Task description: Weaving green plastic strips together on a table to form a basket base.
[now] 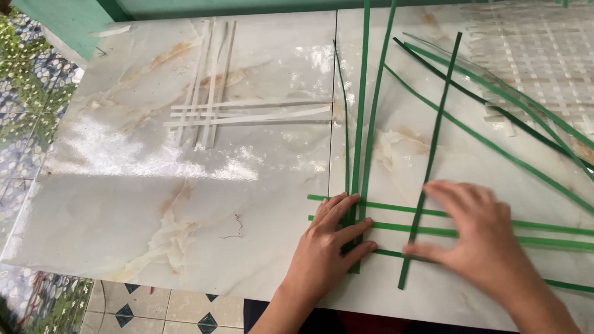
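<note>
Glossy marble-look tile surface (pixel 185 204), beige veins, patterned floor tiles below its near edge. Left hand (pixel 331 244) lies flat, palm down, fingers spread, pressing the crossing of thin flat green strips (pixel 362 124) near the near edge. Right hand (pixel 476 235), blurred, fingers spread, lies over the horizontal strips w/ one upright strip beside it. Pale white strips (pixel 247 114), loosely crossed, lie toward the far-left corner; a pale woven mat (pixel 532 55) sits at the far-right corner.

A glossy marble-patterned slab (pixel 154 204) (bright glare across its left half) sits above patterned floor tiles (pixel 167 306), with a green wall (pixel 68 21) behind and foliage (pixel 25 93) at left.
</note>
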